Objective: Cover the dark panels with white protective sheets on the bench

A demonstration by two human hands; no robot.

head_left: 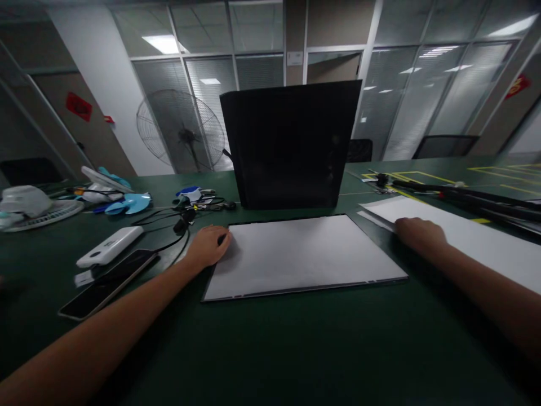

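A flat white panel with a thin dark edge (304,256) lies on the green table (296,349) in front of me. My left hand (208,246) rests at the panel's far left corner, fingers curled over its edge. My right hand (416,232) lies knuckles up on the near corner of a white sheet (477,242) to the right of the panel, its fingers curled under and hidden. A black upright box-like screen (291,144) stands just behind the panel.
On the left lie a dark phone (107,285), a white power bank (110,246), tangled black cables (181,223), blue fan blades (127,203) and a white fan grille (42,214). Black rods (465,194) lie at the right. A standing fan (181,132) is behind.
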